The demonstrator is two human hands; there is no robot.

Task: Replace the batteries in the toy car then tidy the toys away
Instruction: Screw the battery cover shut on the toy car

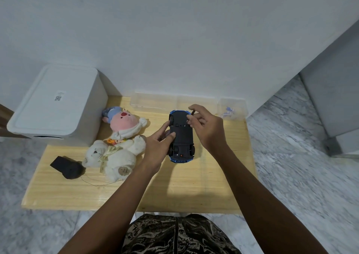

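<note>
Blue toy car (pixel 182 135) lies belly-up on the bench (pixel 194 185); left hand (pixel 158 147) fingers clamp its side, right hand (pixel 208 126) fingers pinch a thin dark tool (pixel 192 112).

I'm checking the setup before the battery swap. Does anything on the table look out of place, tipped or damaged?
Only the blue toy car is unusual: it lies upside down, black underside and wheels up, steadied by the left hand while the right hand holds a thin dark tool at it. That suits battery work. The two plush toys lie toppled; nothing looks damaged.
</note>
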